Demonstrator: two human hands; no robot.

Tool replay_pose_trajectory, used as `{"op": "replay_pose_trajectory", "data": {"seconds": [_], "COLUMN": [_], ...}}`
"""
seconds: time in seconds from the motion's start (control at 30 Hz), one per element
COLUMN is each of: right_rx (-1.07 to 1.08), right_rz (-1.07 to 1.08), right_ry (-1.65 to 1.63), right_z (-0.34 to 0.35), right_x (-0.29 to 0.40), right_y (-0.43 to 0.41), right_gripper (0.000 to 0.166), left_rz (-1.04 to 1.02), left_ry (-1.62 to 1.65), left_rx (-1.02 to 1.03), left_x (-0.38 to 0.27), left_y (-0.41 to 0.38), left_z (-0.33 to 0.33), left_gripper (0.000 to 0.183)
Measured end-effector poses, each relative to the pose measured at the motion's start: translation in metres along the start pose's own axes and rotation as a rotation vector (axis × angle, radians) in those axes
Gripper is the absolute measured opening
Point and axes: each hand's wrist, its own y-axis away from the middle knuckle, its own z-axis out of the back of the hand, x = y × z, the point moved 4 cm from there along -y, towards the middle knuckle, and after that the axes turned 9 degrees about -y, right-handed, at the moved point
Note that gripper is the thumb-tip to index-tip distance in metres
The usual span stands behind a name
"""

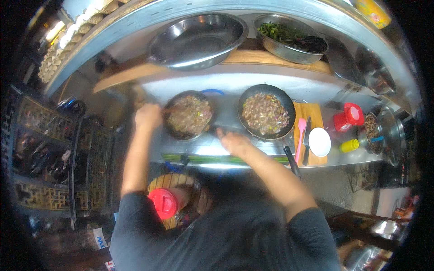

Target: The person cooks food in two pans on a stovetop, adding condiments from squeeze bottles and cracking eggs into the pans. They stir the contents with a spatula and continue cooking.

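Note:
My left hand point(148, 116) is closed at the left rim of the left frying pan point(188, 138). From the fist a blurred brown utensil point(168, 110) reaches into the chopped, meat-like food point(190, 115), its tip hard to make out. At the lower right of that pan, my right hand point(234, 141) is closed around its dark handle point(213, 129). The second frying pan point(291, 105) stands to the right, filled with a similar chopped mixture point(265, 113). Its black handle point(291, 159) points towards me over the counter's front edge.
A cutting board point(315, 111) bears a pink spatula point(299, 139), a knife point(307, 132) and a white bowl point(319, 142). Further right are a red kitchen scale point(348, 118) and yellow bottle point(349, 146). Steel basins point(200, 40) rest on the shelf behind. A red-lidded container point(163, 203) stands below.

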Motion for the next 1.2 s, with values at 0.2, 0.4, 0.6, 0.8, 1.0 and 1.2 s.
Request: {"op": "replay_pose_trajectory", "data": {"seconds": [0.2,0.4,0.6,0.8,1.0,1.2], "right_rx": [0.074,0.107,0.118,0.081,0.103,0.043], "right_rz": [-0.069,0.052,0.120,0.140,0.099,0.127], "right_ry": [-0.026,0.133,0.111,0.073,0.078,0.186], "right_z": [0.004,0.011,-0.001,-0.004,0.005,-0.012], "right_x": [-0.008,0.007,-0.007,-0.005,0.003,0.001], "right_y": [-0.007,0.002,-0.015,-0.026,-0.003,0.017], "right_gripper": [0.050,0.050,0.052,0.054,0.056,0.057], "left_rz": [0.067,0.138,0.150,0.233,0.092,-0.068], "left_ry": [0.108,0.081,0.145,0.271,0.119,0.066], "left_rx": [0.038,0.084,0.128,0.105,0.098,0.104], "left_x": [-0.001,0.010,-0.028,-0.031,-0.038,0.006], "left_y": [0.037,0.066,0.104,0.060,0.072,0.120], "left_z": [0.019,-0.011,0.007,0.013,0.006,0.025], "left_gripper": [0.022,0.021,0.023,0.025,0.025,0.023]}}
